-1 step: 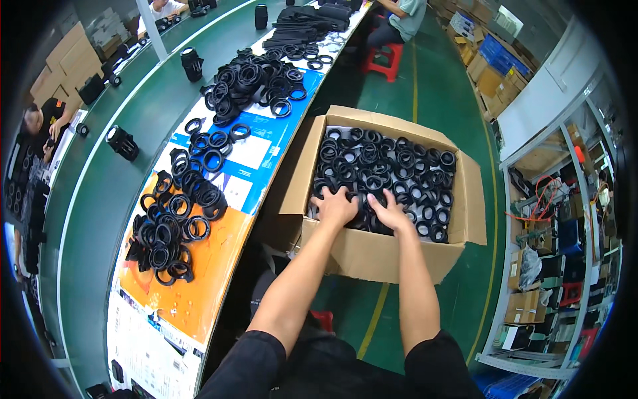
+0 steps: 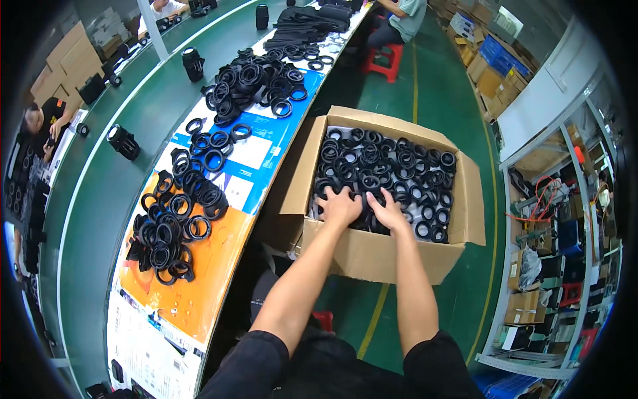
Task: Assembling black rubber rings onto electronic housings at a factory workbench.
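A cardboard box (image 2: 392, 256) with its flaps folded out holds many black plastic rings (image 2: 405, 159). Both of my hands reach in over its near side. At the near left part of the box, my left hand (image 2: 341, 209) lies on the rings with its fingers spread and the tips dipping among them. Close beside it, my right hand (image 2: 387, 214) touches the rings too, thumb and fingers apart. A few rings show in the small gap between the hands. I cannot see what lies under my palms.
Left of the box runs a long table (image 2: 226, 266) with piles of black ring parts (image 2: 246, 80). Beyond it, a green conveyor (image 2: 90, 219) carries black cylindrical devices (image 2: 123, 142). A metal shelf (image 2: 525, 362) stands at right. A person sits on a red stool (image 2: 384, 63) farther off.
My hands have drawn slightly closer together over the rings, the left shifting a little right and the right a little left. The box and table stay as they were.
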Demonstrator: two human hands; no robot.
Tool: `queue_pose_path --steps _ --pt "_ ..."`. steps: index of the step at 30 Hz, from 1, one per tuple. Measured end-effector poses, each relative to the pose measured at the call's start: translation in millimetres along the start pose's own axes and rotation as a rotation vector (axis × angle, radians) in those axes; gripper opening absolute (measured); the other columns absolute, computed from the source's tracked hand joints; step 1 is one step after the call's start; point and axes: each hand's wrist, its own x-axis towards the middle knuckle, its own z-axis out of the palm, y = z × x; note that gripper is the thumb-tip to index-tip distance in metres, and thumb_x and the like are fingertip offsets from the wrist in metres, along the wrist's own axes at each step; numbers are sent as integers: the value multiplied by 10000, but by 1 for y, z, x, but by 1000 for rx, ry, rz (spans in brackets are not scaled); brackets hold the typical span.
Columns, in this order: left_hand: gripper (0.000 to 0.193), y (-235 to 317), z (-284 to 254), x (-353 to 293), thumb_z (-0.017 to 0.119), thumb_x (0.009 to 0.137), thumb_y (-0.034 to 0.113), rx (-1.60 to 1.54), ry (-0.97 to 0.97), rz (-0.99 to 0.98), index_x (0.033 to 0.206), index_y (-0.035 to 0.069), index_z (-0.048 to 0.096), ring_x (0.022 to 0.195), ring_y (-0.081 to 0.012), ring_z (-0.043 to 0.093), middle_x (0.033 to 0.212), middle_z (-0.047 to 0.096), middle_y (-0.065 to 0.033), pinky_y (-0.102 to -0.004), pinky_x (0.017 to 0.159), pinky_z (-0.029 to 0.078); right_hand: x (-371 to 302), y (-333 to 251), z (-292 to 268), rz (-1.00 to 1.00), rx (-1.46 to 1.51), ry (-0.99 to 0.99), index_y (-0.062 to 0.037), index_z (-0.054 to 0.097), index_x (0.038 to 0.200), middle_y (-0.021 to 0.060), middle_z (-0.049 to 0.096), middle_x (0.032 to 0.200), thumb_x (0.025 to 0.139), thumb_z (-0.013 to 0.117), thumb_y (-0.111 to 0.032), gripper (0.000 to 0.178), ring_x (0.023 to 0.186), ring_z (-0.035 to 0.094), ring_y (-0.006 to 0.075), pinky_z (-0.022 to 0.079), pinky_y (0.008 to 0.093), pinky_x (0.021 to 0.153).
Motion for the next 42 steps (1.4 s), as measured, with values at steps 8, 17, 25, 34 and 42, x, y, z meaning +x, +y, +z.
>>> queue_pose_path --steps 8,17,25,34,42 --pt "598 23 34 -5 399 1090 541 -206 -105 133 1491 192 672 1550 -555 302 1715 383 -158 -841 1152 314 -16 -8 -19 120 -105 25 -391 306 1722 390 139 1762 996 488 -792 849 1599 197 637 209 646 1311" --pt "694 17 35 -6 276 1123 603 -240 -190 126 1499 171 667 1557 -590 305 1750 375 -196 -779 1230 233 16 21 13 -208 -174 76 -323 221 1747 234 105 1811 1054 556 -574 810 1564 297 613 295 737 1237" --pt "365 -15 67 26 492 1125 331 -67 126 658 1278 100 729 1338 -430 581 1316 751 -174 -548 1122 461 -3 19 20 -483 -23 234 -119 411 1676 322 333 1681 974 720 -267 780 1526 422 521 393 535 1243" --pt "474 -9 12 -12 537 1125 469 22 114 515 1318 75 718 1359 -590 529 1654 428 -274 -655 1011 577 -20 56 -114 -652 -123 436 -50 691 1268 191 760 996 898 557 61 408 902 780 326 627 445 844" --pt "410 -21 5 -14 580 1108 458 314 116 627 1325 123 672 1296 -633 581 1592 478 -270 -602 851 655 -15 84 -97 -876 -809 339 -227 862 1191 100 493 1512 660 965 -236 540 1373 456 342 430 524 1114"
